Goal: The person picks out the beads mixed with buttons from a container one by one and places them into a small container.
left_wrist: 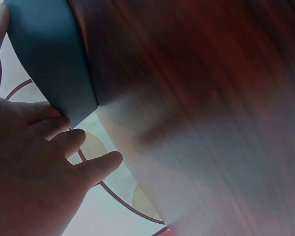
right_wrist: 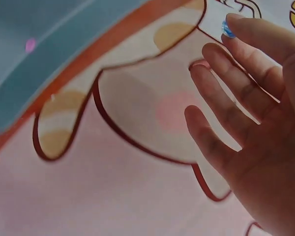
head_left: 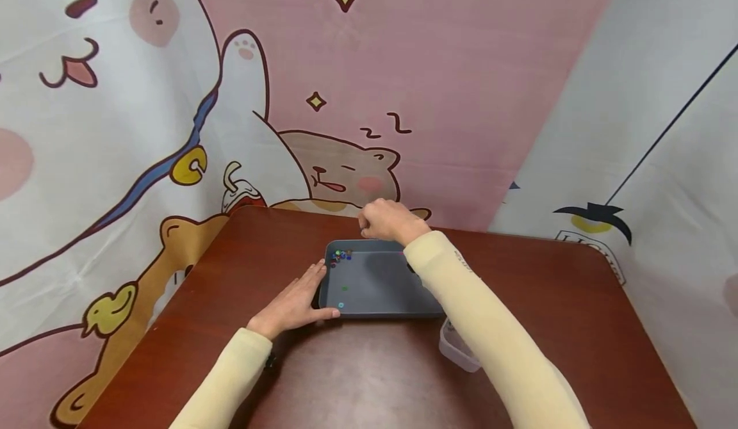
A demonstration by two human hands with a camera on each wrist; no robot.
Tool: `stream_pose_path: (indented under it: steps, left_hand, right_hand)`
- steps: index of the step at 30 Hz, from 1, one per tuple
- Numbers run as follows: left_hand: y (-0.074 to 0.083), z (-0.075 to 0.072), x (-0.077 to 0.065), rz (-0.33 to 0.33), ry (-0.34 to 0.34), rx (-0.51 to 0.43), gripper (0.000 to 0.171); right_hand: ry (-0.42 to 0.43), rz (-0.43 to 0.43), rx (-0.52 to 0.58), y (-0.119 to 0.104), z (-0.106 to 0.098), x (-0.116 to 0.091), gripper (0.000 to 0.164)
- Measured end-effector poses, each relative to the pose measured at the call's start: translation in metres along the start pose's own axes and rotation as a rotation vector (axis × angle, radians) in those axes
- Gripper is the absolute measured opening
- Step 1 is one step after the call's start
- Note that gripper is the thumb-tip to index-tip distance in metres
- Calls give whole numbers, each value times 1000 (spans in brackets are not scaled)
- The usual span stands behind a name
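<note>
Small blue bead (right_wrist: 228, 28) aloft in right hand (head_left: 387, 219)

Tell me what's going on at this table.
A person pinches a small blue piece between the thumb and a finger of the right hand, by the far edge of a gray tray. The left hand rests against the tray's left side. A cluster of small colorful pieces lies in the tray's far-left corner. A translucent container stands near its near-right corner, partly hidden by the right sleeve.
</note>
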State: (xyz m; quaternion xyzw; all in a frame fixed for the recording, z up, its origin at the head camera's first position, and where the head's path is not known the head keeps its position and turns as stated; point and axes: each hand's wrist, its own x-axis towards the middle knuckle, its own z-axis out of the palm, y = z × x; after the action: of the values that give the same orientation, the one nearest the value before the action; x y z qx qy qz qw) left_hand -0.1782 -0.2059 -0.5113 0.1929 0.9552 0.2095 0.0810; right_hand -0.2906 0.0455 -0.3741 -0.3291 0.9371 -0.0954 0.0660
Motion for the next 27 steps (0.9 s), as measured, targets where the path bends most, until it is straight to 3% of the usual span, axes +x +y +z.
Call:
stream_pose_path:
  steps: [2,7,13,20,27]
  left_hand:
    - [-1,0,0,1,2,-1,111]
    - [-3,-1,0,6,2,0,111]
    - [-3,-2,1,10,2,5,112]
    - [-3,-1,0,12,7,7,114]
    - [0,1,3,20,0,13,114]
  right_hand:
    - [-6,-10,8,4,-10,-7,30]
    - [22,-11,15,13,-29,-33,9]
    - [118,-44,12,26,-39,-71,15]
    - [276,-68,54,42,-27,-121,11]
    - [387,-28,102,63,5,-173,15]
